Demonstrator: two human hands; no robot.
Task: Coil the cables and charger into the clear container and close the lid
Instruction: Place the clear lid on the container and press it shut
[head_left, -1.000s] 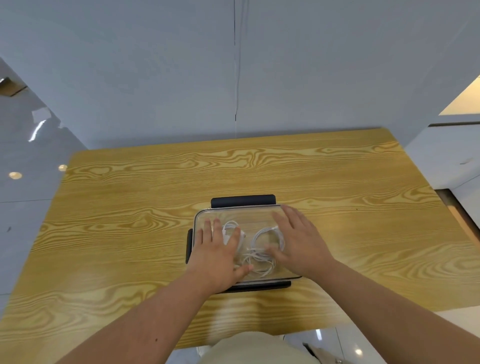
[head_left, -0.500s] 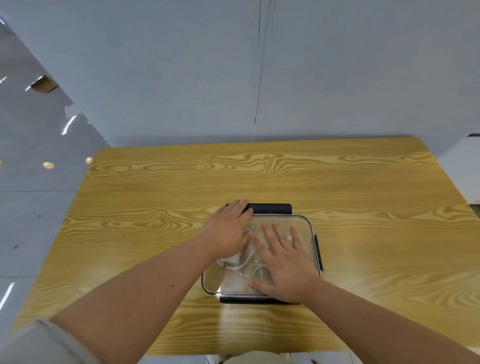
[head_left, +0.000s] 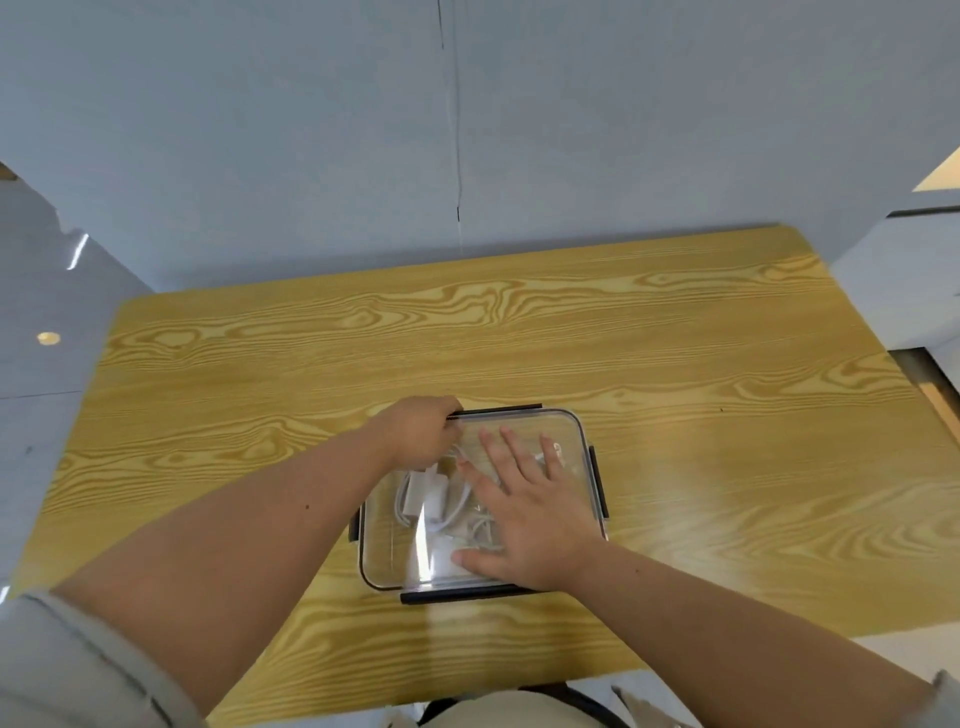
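The clear container (head_left: 387, 564) sits on the wooden table, its clear lid (head_left: 569, 431) on top. White cables (head_left: 454, 512) and a white charger (head_left: 423, 491) lie inside, seen through the lid. My right hand (head_left: 524, 514) lies flat on the lid with fingers spread. My left hand (head_left: 421, 434) is at the far left corner, fingers curled over the dark far latch (head_left: 498, 410). Dark latches also show on the right side (head_left: 597, 480), near side (head_left: 462, 594) and left side (head_left: 355, 525).
The wooden table (head_left: 675, 415) stands against a grey wall. Its near edge runs just in front of my body. A glossy floor lies to the left, and a white ledge to the right.
My left hand left the lid's top and moved to the far left corner, curling over the far latch. My right hand stayed flat on the lid. The camera view shifted.
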